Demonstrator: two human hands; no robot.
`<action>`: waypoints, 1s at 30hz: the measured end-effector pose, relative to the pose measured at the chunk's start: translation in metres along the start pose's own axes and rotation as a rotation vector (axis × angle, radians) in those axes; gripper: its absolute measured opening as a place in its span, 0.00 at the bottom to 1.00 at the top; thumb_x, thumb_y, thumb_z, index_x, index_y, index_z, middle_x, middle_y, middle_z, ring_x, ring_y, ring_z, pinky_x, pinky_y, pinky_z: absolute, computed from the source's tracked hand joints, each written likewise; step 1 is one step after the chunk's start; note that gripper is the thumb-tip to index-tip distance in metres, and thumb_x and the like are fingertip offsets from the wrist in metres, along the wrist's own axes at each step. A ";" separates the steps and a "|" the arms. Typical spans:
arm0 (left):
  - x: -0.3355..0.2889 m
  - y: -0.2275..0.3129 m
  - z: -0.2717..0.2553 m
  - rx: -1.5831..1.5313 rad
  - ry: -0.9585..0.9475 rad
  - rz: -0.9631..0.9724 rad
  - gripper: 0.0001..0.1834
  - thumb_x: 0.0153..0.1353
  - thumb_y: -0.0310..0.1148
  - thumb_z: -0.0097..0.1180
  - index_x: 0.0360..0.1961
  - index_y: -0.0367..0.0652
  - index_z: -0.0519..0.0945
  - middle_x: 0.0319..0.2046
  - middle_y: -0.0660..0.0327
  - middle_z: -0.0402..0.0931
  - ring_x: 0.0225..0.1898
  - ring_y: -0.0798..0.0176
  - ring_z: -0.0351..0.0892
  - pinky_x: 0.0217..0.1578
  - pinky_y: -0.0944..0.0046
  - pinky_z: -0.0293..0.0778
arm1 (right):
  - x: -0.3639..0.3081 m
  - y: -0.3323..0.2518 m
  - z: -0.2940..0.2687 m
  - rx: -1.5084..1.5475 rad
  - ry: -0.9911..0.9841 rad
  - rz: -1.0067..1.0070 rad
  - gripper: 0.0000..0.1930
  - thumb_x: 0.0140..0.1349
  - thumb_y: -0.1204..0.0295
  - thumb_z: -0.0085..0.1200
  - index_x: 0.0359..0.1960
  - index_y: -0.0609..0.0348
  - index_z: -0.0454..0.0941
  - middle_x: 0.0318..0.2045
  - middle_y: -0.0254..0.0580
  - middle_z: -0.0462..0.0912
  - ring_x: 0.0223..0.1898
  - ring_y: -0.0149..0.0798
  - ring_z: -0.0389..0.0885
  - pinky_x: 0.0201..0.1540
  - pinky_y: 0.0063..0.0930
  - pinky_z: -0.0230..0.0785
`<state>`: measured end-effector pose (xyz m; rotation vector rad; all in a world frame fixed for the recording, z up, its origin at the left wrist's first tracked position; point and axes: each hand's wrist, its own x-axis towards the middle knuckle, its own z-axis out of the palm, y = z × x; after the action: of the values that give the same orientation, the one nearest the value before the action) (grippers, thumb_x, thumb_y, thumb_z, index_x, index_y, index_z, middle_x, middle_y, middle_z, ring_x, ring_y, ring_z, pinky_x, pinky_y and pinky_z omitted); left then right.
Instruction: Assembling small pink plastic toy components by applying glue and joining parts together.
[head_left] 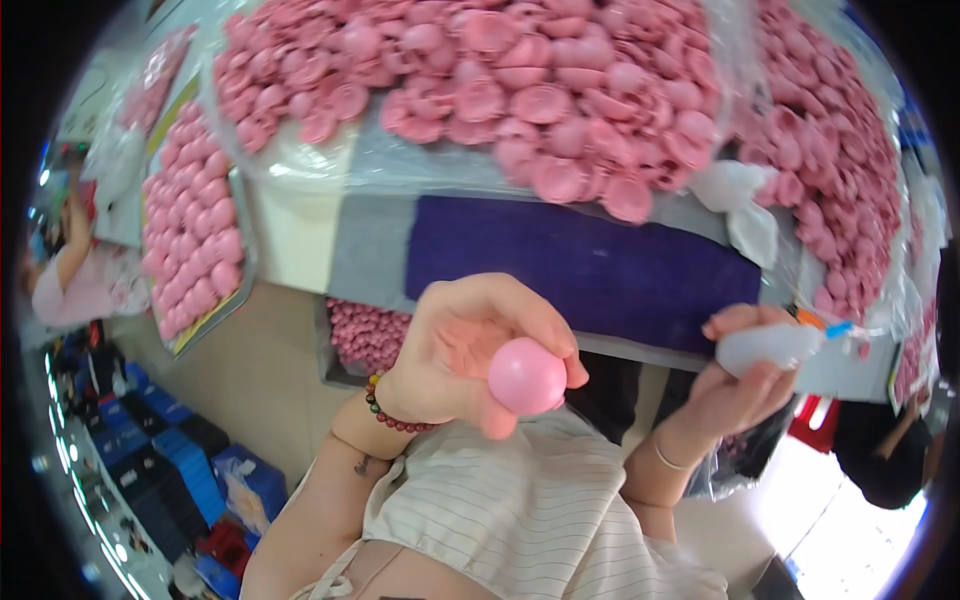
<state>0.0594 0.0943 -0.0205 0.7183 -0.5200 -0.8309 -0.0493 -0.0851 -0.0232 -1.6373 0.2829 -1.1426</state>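
Between the thumb and fingers of my left hand (470, 345) is a smooth pink ball (527, 376), held above my lap in front of the table edge. My right hand (740, 385) is wrapped round a whitish translucent squeeze bottle (768, 348), which lies tilted with its orange and blue nozzle end (835, 330) pointing right. Ball and bottle are well apart. Beyond both hands a dark purple cloth (580, 265) covers the near part of the table. Behind it is a large heap of pink half-shells (540, 100) on clear plastic.
At the left stands a tray of pink balls (195, 220). More pink shells (820, 150) fill plastic at the right, beside a crumpled white cloth (745, 210). Under the table edge sits a bin of small pink pieces (368, 330). Other people (90, 285) are at both sides.
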 end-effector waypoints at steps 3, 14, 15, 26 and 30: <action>-0.006 0.025 -0.022 0.486 0.108 0.371 0.25 0.38 0.34 0.66 0.34 0.30 0.71 0.33 0.51 0.72 0.32 0.63 0.73 0.33 0.69 0.69 | -0.002 0.000 -0.016 0.043 -0.002 0.058 0.22 0.58 0.59 0.38 0.37 0.74 0.65 0.18 0.49 0.68 0.20 0.37 0.65 0.22 0.23 0.57; -0.061 0.120 -0.101 1.881 0.976 0.344 0.12 0.55 0.29 0.46 0.40 0.38 0.73 0.41 0.54 0.71 0.42 0.62 0.71 0.41 0.68 0.65 | -0.001 -0.002 -0.009 -0.034 -0.082 0.094 0.23 0.53 0.57 0.44 0.34 0.73 0.66 0.17 0.47 0.70 0.18 0.33 0.66 0.18 0.19 0.58; -0.057 0.122 -0.107 1.978 0.928 0.286 0.15 0.57 0.33 0.43 0.42 0.37 0.71 0.45 0.51 0.68 0.46 0.58 0.68 0.45 0.66 0.62 | -0.001 -0.002 -0.010 -0.028 -0.082 0.092 0.23 0.53 0.57 0.44 0.34 0.73 0.66 0.17 0.47 0.70 0.18 0.33 0.66 0.18 0.19 0.58; -0.043 0.128 -0.126 2.360 0.888 0.043 0.28 0.56 0.47 0.40 0.52 0.38 0.63 0.54 0.48 0.56 0.59 0.51 0.50 0.57 0.59 0.45 | -0.004 -0.001 -0.010 -0.050 -0.074 0.053 0.22 0.53 0.59 0.45 0.33 0.73 0.66 0.16 0.47 0.71 0.17 0.33 0.68 0.19 0.18 0.60; 0.004 0.103 -0.078 2.046 0.689 0.333 0.18 0.53 0.39 0.47 0.43 0.41 0.71 0.49 0.49 0.64 0.55 0.50 0.57 0.54 0.56 0.49 | -0.004 -0.002 -0.012 -0.062 -0.079 0.056 0.22 0.53 0.59 0.46 0.33 0.73 0.66 0.16 0.47 0.71 0.16 0.32 0.68 0.19 0.17 0.60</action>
<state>0.1624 0.1673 0.0057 2.5304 -0.6995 0.6339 -0.0618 -0.0892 -0.0245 -1.7139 0.3139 -1.0329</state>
